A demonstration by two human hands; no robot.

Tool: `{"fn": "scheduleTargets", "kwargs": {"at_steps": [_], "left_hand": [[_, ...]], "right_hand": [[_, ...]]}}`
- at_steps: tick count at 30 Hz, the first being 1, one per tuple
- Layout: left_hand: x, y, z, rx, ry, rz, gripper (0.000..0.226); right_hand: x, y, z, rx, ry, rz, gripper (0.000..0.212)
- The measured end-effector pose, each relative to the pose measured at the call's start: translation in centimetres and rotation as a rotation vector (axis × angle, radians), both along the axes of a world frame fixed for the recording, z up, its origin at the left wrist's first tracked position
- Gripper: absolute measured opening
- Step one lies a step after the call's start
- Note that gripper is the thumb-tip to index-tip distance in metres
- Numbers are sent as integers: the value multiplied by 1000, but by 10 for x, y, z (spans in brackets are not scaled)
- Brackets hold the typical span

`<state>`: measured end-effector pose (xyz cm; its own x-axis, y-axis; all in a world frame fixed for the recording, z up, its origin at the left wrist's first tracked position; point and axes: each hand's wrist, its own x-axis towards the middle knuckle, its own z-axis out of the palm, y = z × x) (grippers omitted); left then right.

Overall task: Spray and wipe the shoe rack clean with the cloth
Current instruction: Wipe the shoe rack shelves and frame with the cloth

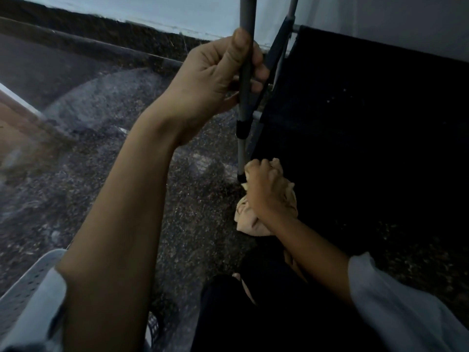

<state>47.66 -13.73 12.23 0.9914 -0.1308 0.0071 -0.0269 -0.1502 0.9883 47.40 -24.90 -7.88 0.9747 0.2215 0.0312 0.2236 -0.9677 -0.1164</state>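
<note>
The shoe rack (245, 92) has thin grey metal posts with black joints and dark fabric shelves (355, 123) stretching to the right. My left hand (215, 74) is wrapped around the front corner post, thumb up along it. Lower down, my right hand (264, 191) clutches a bunched beige cloth (250, 219) and presses it against the lowest shelf's front left corner, beside the foot of the post. No spray bottle is in view.
The floor (152, 174) is dark speckled stone with damp streaks. A pale wall (152, 8) with a dark skirting runs behind the rack. A white perforated plastic basket (28, 280) sits at the bottom left. My dark trouser leg (253, 313) is below the cloth.
</note>
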Motion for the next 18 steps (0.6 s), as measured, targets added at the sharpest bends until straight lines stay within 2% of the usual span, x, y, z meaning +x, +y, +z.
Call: {"fn": "scheduleTargets", "kwargs": {"at_steps": [2, 5, 7, 8, 10, 13, 14, 18], "left_hand": [[1, 1, 0, -6, -5, -5, 38], [1, 1, -1, 2, -11, 2, 38], [0, 0, -2, 10, -14, 6, 38], [0, 0, -2, 11, -17, 4, 38], [-1, -1, -2, 5, -22, -4, 39], [0, -1, -2, -25, -22, -17, 39], [-1, 0, -2, -28, -24, -23, 40], [0, 0, -3, -7, -35, -41, 41]], "right_hand": [[-6, -12, -1, 6, 63, -25, 20], [-14, -24, -7, 186, 117, -45, 17], [-18, -27, -10, 329, -3, 58, 14], [-19, -26, -14, 327, -89, 142, 14], [-12, -19, -16, 195, -162, 344, 18], [1, -6, -21, 59, -34, 520, 44], [1, -3, -22, 5, -25, 514, 47], [-18, 5, -10, -50, 35, 361, 26]]}}
